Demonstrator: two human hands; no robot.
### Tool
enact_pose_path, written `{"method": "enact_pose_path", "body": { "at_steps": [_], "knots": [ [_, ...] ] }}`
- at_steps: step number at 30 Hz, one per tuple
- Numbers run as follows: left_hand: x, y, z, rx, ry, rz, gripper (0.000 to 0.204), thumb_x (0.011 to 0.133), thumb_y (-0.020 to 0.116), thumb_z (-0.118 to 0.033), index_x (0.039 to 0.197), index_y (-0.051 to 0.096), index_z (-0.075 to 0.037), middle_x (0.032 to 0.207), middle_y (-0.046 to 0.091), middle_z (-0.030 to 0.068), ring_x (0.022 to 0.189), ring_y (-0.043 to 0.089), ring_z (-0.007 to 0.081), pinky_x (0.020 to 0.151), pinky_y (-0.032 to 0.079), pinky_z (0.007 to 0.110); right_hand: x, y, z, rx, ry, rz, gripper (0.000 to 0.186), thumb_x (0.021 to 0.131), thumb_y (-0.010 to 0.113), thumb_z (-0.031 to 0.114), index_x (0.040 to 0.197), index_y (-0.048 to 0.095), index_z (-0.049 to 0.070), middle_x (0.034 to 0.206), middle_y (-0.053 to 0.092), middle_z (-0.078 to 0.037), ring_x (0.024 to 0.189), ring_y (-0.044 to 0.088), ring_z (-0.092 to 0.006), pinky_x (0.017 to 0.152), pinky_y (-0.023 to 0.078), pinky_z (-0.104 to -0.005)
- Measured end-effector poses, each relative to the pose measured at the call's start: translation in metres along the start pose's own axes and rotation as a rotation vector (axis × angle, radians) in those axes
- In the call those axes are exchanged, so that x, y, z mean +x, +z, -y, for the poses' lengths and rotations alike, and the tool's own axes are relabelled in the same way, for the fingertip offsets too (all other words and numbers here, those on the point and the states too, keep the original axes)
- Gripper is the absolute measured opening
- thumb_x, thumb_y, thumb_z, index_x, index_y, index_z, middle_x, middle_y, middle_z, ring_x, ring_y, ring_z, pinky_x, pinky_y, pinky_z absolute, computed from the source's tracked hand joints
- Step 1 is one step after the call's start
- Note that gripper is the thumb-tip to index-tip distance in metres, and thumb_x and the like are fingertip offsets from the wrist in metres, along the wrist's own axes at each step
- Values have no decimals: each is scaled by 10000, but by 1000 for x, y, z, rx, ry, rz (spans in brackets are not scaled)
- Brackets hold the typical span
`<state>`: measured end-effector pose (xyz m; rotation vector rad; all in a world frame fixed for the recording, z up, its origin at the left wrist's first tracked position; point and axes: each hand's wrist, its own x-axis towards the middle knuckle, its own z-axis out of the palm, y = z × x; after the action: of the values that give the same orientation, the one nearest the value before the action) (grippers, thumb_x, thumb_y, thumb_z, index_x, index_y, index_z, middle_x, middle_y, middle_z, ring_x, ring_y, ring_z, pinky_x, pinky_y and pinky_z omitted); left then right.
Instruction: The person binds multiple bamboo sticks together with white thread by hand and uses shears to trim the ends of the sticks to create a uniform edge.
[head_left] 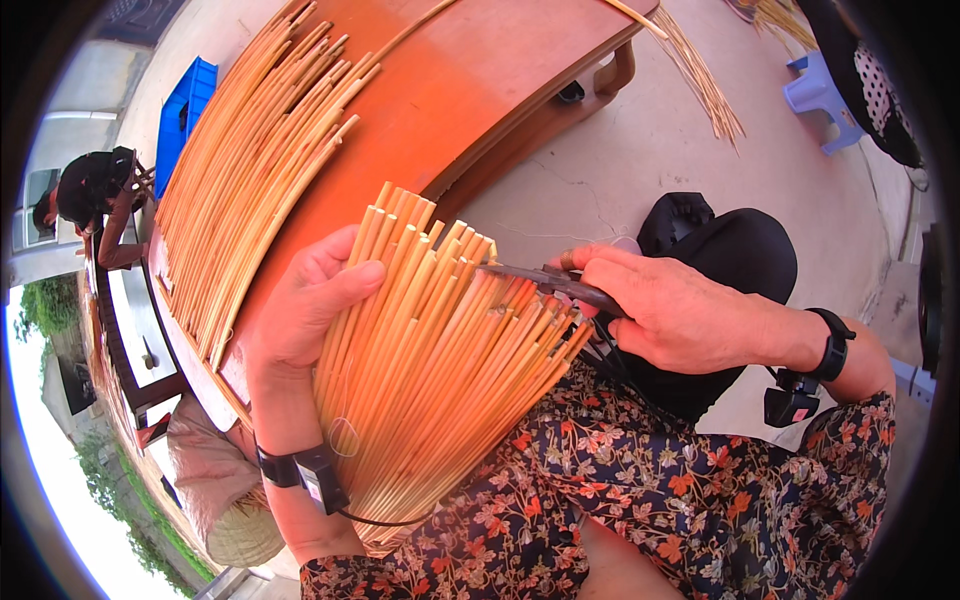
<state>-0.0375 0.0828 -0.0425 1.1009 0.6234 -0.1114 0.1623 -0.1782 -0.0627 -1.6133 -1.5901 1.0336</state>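
Observation:
A fan-shaped row of yellow straw stalks (420, 380) lies across my lap, its cut ends spread toward the table and its narrow end toward my body. My left hand (315, 295) grips the row's left side, thumb on top and the fingers mostly hidden underneath. In my right hand (650, 305) is a pair of dark scissors (555, 283), held at the row's right. Their blades reach in among the stalk tips; whether they are closed on a stalk I cannot make out. A loose loop of thin thread (344, 436) rests on the stalks.
More long stalks (250, 170) lie along the reddish wooden table (420, 90), with a thin bundle (700, 80) overhanging its far right corner. A blue crate (185, 110) stands beyond. Another person (100, 200) bends at far left. A light purple stool (822, 98) is at upper right.

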Motion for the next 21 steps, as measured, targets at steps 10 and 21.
{"method": "enact_pose_path", "body": {
  "at_steps": [10,21],
  "knots": [
    [-2,2,-2,-29,6,2,471,878,682,-133,1283,527,51,1159,655,117,1024,646,159,916,513,293,1,0,5,33,74,66,317,813,504,-47,1125,444,-49,1136,456,-181,999,542,-400,822,472,-457],
    [0,5,-2,-12,-4,14,460,880,683,-143,1276,538,41,1161,653,99,1023,637,146,925,500,287,4,-1,12,5,146,69,196,849,534,1,1002,413,-25,1024,484,-206,928,548,-419,756,465,-470]
  ]
}}
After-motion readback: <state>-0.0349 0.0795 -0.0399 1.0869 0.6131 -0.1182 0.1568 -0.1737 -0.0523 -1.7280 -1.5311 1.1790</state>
